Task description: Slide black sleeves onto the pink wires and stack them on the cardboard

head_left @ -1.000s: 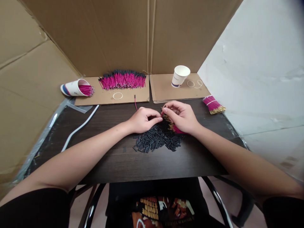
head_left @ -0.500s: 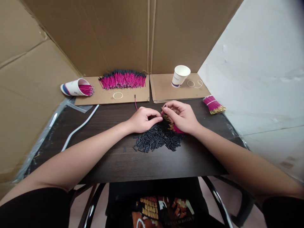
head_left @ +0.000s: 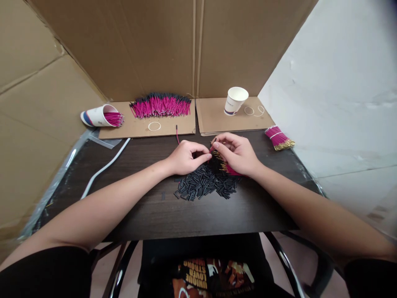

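My left hand (head_left: 187,157) is closed in a pinch on the lower part of a short magenta wire (head_left: 211,149). My right hand (head_left: 237,154) pinches at the upper end of that wire, where a small black sleeve seems to sit, mostly hidden by the fingers. Below both hands spreads a pile of short black sleeves (head_left: 201,182). Partly covered by my right hand are loose magenta wires (head_left: 228,169) with gold tips. Beyond my left hand lies one single wire (head_left: 177,134) with a black end.
Black-ended magenta wires (head_left: 161,105) lie in a row on a cardboard sheet (head_left: 124,131). A tipped paper cup (head_left: 96,116) holds more wires. At the back right stand an upright paper cup (head_left: 236,101), rubber bands (head_left: 249,111) and a banded wire bundle (head_left: 279,137).
The fingertips of both hands have shifted slightly at the wire, and more of it shows between them. The view has tilted a little; the other things stay in place.
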`<state>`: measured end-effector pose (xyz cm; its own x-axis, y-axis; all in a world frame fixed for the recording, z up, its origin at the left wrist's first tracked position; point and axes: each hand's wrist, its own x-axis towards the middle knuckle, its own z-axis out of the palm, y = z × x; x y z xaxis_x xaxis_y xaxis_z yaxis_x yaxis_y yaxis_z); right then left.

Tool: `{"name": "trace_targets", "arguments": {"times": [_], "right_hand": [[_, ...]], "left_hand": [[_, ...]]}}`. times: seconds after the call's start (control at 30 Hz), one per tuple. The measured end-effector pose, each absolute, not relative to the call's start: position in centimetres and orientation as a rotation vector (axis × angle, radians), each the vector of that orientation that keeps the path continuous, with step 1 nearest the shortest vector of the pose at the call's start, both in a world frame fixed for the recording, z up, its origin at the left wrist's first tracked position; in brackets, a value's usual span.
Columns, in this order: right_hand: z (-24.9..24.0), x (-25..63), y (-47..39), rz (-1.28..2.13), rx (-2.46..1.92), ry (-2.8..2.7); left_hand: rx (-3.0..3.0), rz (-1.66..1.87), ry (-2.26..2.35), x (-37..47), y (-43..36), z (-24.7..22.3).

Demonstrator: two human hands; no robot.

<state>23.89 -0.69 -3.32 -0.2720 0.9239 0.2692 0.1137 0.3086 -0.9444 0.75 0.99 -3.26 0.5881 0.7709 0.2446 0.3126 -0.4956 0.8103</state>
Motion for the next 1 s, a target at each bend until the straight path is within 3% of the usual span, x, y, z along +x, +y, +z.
{"name": "trace_targets", "arguments": {"times": [0.13, 0.27, 0.47, 0.7, 1.0], "right_hand": [[-3.3, 24.2, -0.6, 0.992, -1.035, -1.687], [-3.1, 24.6, -0.7, 0.749, -1.060, -1.845], [-3.0, 25.0, -0.6, 0.443, -0.921, -2.054], [-3.0, 25.0, -0.5, 0.428, -0.885, -2.097], [-2.9, 25.2, -0.4, 0.434, -0.897, -2.132]], "left_hand": [[2.061, 0.934, 1.009, 0.6, 0.8, -2.7], [1.943, 1.116, 1.455, -0.6, 2.0, -2.4], [1.953, 0.834, 1.962, -3.2, 4.6, -1.6], [1.986, 0.570, 2.058, -3.4, 4.7, -0.7], [2.047, 0.536, 2.078, -3.6, 4.7, -1.3]]}}
